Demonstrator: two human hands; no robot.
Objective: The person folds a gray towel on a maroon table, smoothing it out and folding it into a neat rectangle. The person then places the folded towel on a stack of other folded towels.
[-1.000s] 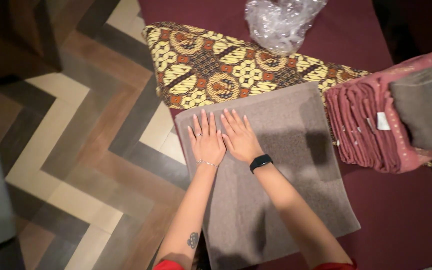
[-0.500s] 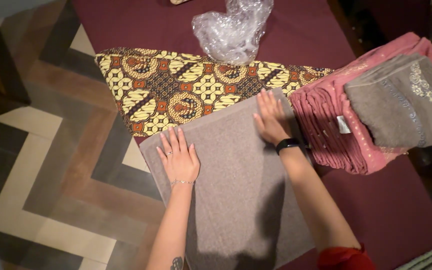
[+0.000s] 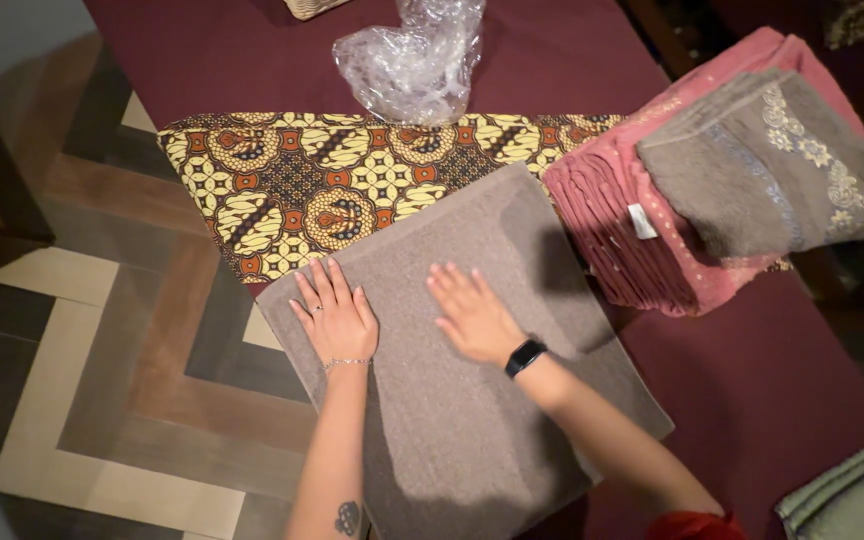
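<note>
Nearest the camera, a grey-brown towel [image 3: 472,400] lies spread flat at a slant on the counter [image 3: 782,390], which wears a maroon cloth; the towel's near left corner hangs out past the counter's edge over the patterned floor [image 3: 102,380]. Both hands rest on it, palms down and fingers stretched, gripping nothing. The left hand [image 3: 337,318] presses near the towel's far left corner; the right hand [image 3: 474,316], slightly blurred, lies flat toward the towel's middle, a black band on its wrist.

As things lie, the towel looks laid out and mostly smooth, with no fold yet made in it, so by my judgement the flattening is nearly done and any folding is all still ahead.

At the lower right corner, a pale green folded cloth [image 3: 842,490] peeks in. Just beyond the towel, touching its far edge, lies a yellow and brown batik cloth [image 3: 332,170]. To the right sits a stack of folded pink towels [image 3: 642,230] with a folded grey embroidered towel [image 3: 772,165] on top. Farther off lies a crumpled clear plastic bag [image 3: 412,60], and a basket's corner [image 3: 310,7] shows at the top edge.
</note>
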